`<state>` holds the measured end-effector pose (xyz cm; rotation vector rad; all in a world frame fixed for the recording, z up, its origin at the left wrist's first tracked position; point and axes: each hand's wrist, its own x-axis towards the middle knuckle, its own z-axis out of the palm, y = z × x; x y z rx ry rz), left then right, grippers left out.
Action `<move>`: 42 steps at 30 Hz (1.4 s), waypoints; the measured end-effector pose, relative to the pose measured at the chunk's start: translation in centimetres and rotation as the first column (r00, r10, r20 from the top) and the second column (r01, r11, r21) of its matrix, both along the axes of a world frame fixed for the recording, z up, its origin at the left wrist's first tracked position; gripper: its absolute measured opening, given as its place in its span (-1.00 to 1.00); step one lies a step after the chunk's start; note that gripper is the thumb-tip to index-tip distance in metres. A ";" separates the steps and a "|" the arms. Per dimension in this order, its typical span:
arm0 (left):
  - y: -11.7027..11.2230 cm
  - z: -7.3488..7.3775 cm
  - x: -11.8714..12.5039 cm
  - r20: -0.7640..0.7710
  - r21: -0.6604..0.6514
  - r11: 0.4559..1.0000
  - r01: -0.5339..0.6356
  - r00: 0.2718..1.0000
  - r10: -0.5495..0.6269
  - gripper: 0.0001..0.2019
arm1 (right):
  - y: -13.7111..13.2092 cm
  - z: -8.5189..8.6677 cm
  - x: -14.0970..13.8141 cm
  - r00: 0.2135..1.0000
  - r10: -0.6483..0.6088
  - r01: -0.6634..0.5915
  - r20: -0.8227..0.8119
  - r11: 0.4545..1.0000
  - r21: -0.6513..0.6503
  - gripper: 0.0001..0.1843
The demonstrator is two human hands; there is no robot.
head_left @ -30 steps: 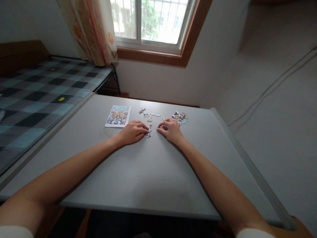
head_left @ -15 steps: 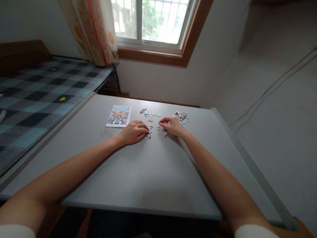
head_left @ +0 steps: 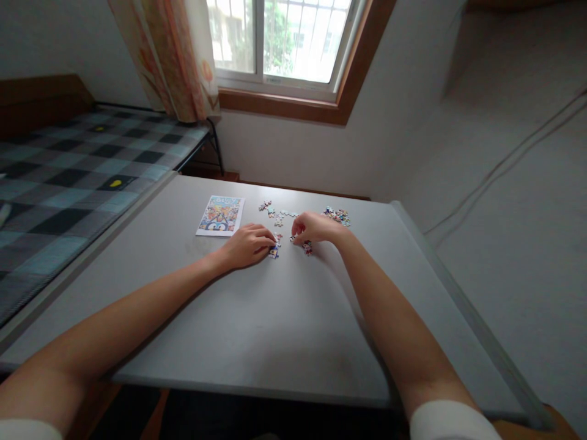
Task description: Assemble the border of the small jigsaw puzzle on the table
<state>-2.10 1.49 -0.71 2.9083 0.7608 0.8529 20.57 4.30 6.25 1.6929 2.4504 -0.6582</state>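
Note:
My left hand rests on the grey table with fingers curled, fingertips pressed on a small joined cluster of jigsaw pieces. My right hand hovers just right of it, fingers bent in a pinch over a few loose pieces; whether it holds one is too small to tell. A row of joined pieces lies just beyond the hands. A heap of loose pieces sits behind my right wrist. The reference picture card lies left of my left hand.
A bed with a checked cover runs along the table's left edge. A window and curtain stand beyond the table. The table's raised right rim borders a bare floor with a cable.
My right hand lifted off the pieces, swung left and up, and curled into a pinch, uncovering a few loose pieces. My left hand stayed on its cluster.

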 end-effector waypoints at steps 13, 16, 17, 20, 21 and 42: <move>-0.1 0.3 0.1 0.005 -0.029 1.000 -0.001 1.000 0.001 -0.80 | -0.2 -1.2 -0.3 0.994 -0.111 0.112 -0.011 0.989 0.094 -0.91; -0.1 0.4 0.1 0.002 -0.044 0.999 0.000 1.000 0.000 -0.81 | -0.2 -1.2 -0.4 0.991 -0.133 0.134 -0.013 0.985 0.104 -0.91; -0.2 0.4 0.1 0.002 -0.044 0.999 0.003 1.000 -0.003 -0.81 | -0.2 -1.3 -0.4 0.990 -0.137 0.138 -0.020 0.985 0.100 -0.91; -0.1 0.4 0.0 0.000 -0.034 0.999 0.005 1.000 -0.005 -0.81 | 0.1 -1.7 -0.4 0.989 -0.140 0.144 -0.049 0.986 0.085 -0.89; -0.1 0.3 0.0 0.001 -0.027 1.000 0.003 1.000 -0.003 -0.82 | 0.2 -1.9 -0.4 0.988 -0.142 0.146 -0.059 0.986 0.083 -0.88; -0.2 0.3 0.0 -0.001 -0.016 0.999 -0.028 1.000 0.028 -0.79 | 0.6 -3.0 -0.3 0.969 -0.197 0.218 -0.150 0.966 0.140 -0.83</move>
